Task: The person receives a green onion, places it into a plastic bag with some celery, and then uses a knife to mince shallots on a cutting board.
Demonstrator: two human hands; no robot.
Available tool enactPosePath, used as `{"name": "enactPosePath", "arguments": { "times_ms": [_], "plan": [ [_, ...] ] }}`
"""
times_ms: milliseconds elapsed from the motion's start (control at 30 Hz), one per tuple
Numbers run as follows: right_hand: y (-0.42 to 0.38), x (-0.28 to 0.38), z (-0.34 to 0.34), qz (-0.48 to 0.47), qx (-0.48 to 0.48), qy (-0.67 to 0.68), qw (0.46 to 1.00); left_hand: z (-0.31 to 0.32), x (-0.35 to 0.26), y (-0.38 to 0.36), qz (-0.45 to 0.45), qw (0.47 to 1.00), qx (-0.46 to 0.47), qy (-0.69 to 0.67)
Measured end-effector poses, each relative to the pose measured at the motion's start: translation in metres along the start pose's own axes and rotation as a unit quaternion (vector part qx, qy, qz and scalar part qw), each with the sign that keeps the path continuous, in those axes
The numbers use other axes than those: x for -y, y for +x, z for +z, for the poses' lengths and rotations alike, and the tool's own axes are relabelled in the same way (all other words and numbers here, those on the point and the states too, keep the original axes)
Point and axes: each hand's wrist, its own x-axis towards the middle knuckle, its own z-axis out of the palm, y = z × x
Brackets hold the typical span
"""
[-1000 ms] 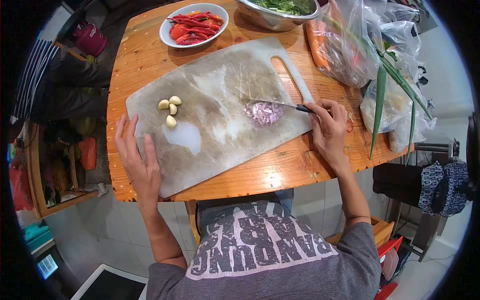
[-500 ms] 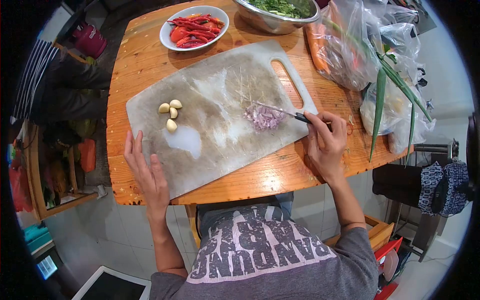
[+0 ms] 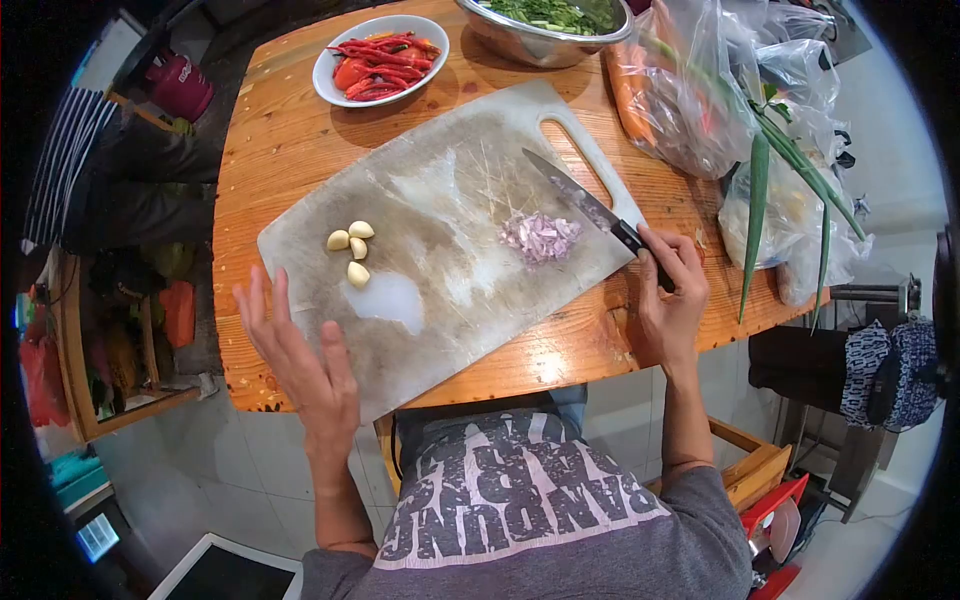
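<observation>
My right hand grips the black handle of a kitchen knife, its blade lying over the right part of the cutting board, pointing up and left. Just left of the blade is a small heap of chopped shallot. My left hand is at the near left edge of the worn white cutting board, fingers spread and holding nothing. Several peeled garlic cloves lie on the board beyond it, beside a whitish wet patch.
A white bowl of red chillies and tomato stands at the far side of the wooden table. Near it is a metal bowl of chopped greens. Plastic bags with carrots, and green leaves, lie on the right. Someone's dark-clothed legs show at left.
The cutting board has shifted slightly right and toward me at its left end, with the garlic and shallot on it. The knife has turned, its broad side now showing. My left hand has spread.
</observation>
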Motion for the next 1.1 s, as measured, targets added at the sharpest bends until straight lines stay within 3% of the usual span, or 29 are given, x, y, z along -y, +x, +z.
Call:
{"name": "enactPosePath", "arguments": {
  "times_ms": [233,467,667,867,1100],
  "plan": [
    [-0.020,0.004,0.010,0.005,-0.027,-0.064,0.998,0.019,-0.007,0.042,0.093,0.995,0.018,-0.041],
    [-0.028,0.017,0.019,-0.039,-0.023,-0.054,0.998,0.026,-0.029,0.065,0.192,0.977,0.089,-0.034],
    [-0.024,0.009,0.020,-0.045,-0.074,-0.047,0.995,0.034,-0.048,0.074,0.245,0.960,0.136,-0.029],
    [-0.023,0.014,0.021,-0.002,-0.022,-0.027,0.999,0.062,-0.051,0.082,0.300,0.935,0.188,-0.029],
    [-0.017,0.027,0.009,-0.028,-0.006,-0.026,0.999,0.079,-0.057,0.089,0.320,0.912,0.257,-0.016]
  ]
}}
